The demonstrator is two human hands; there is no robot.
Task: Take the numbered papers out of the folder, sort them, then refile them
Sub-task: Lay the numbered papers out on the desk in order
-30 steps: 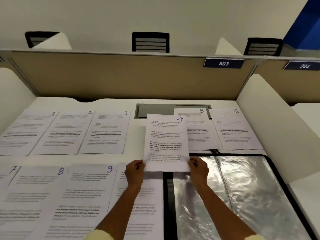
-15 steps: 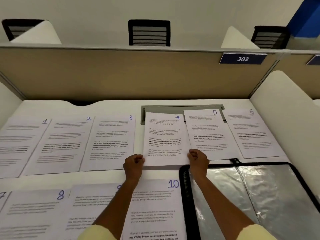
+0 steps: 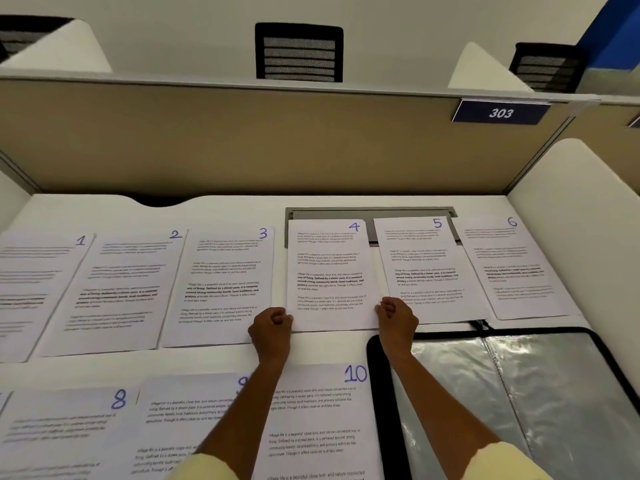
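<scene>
A white desk (image 3: 221, 209) fills the middle of the frame, backed by a tan partition (image 3: 242, 133) along the upper part. At lower right lies the open folder (image 3: 519, 393), its clear sleeves shining. Numbered papers lie in rows: 1 to 6 across the centre, 8 and 10 (another partly hidden under an arm) along the bottom. Paper 4 (image 3: 329, 271) lies flat at centre, just beside paper 5 (image 3: 422, 268). The left hand (image 3: 272, 329) pinches its lower left corner, the right hand (image 3: 396, 318) its lower right corner, fingers curled.
</scene>
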